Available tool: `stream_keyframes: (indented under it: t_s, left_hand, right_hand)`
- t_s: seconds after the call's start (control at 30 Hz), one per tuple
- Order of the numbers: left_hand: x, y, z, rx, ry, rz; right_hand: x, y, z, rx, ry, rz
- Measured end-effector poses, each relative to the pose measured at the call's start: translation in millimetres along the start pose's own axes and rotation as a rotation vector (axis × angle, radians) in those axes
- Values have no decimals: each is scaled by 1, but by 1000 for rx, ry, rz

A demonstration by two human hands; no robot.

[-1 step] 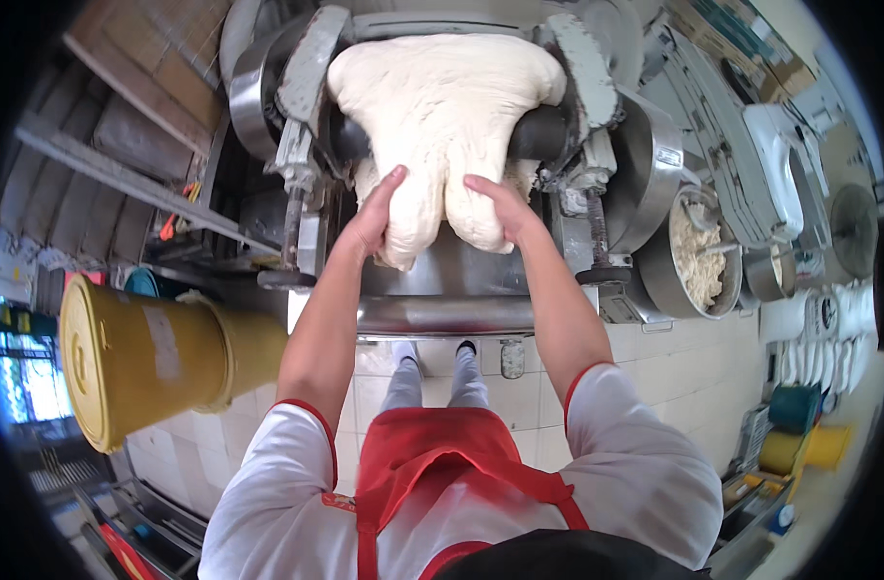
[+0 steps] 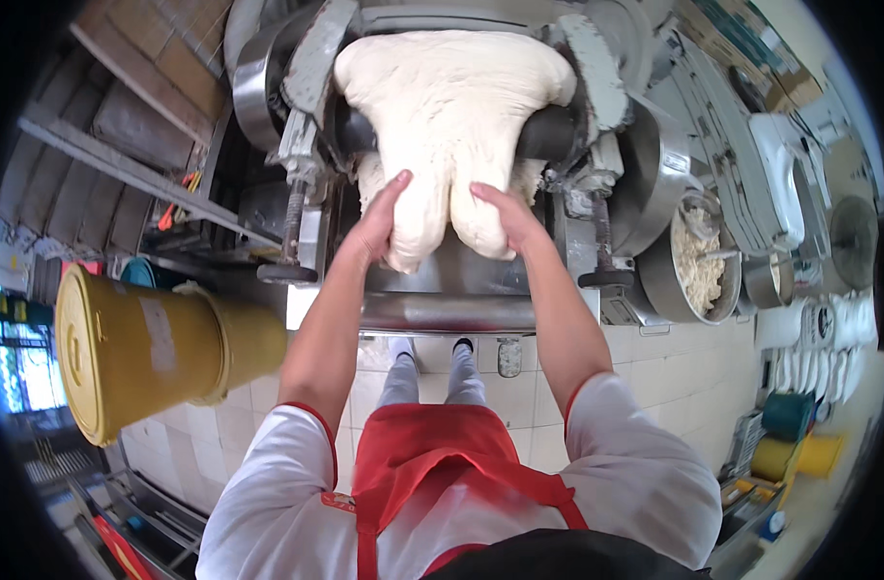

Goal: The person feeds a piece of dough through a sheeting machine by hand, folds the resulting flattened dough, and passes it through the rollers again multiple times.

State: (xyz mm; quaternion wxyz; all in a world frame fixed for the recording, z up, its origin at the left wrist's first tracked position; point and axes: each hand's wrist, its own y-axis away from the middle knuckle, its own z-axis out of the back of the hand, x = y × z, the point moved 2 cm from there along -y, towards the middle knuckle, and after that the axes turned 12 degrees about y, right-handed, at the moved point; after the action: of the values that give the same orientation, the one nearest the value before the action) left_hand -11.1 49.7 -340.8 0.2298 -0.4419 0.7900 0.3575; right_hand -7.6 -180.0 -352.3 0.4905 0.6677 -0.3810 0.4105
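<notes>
A large pale mass of dough [image 2: 447,82] drapes over the dark roller [image 2: 543,135] of a metal machine [image 2: 306,63], its lower part hanging in two thick lobes above a steel tray [image 2: 442,311]. My left hand [image 2: 382,217] grips the outer side of the left lobe, thumb on top. My right hand [image 2: 505,217] holds the right lobe the same way, thumb pressed onto its surface. The fingers under the dough are mostly hidden. More ragged dough shows behind the lobes, at both sides.
Yellow lidded bins [image 2: 142,348] stand at the left, under metal racks [image 2: 142,184]. At the right are a steel bowl of rough dough [image 2: 698,275], white equipment [image 2: 770,184] and white sacks [image 2: 819,372]. A tiled floor [image 2: 664,387] lies below the machine.
Both hands and the hanging lobes have shifted slightly down the picture, toward me. The surrounding view has shifted a little as the head moved.
</notes>
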Motion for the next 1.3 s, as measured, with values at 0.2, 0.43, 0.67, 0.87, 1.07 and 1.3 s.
stream_keyframes:
  t_s: [0.2,0.43,0.67,0.87,1.07,1.3]
  left_hand:
    - [41,-19,38,-20,451,169]
    - [47,-212,99,-257,-7,-214]
    - [15,-238,80,-339,8,-171]
    - [26,-255,68,-364,39,-178]
    - [33,-274,64,-310,40,-167]
    - [79,-213,84,-155,233,-70]
  right_hand:
    - [-47,4,16,-144,-233,-64]
    - [-66,-85,99,-128,-503,103]
    - [-78,-132,101,-103,-540,-222]
    - [-69,-210,61,-4,-445,-283]
    - [-92,-231,57,32,-345,-323]
    - [-103,-173,60,-55,-284,-316]
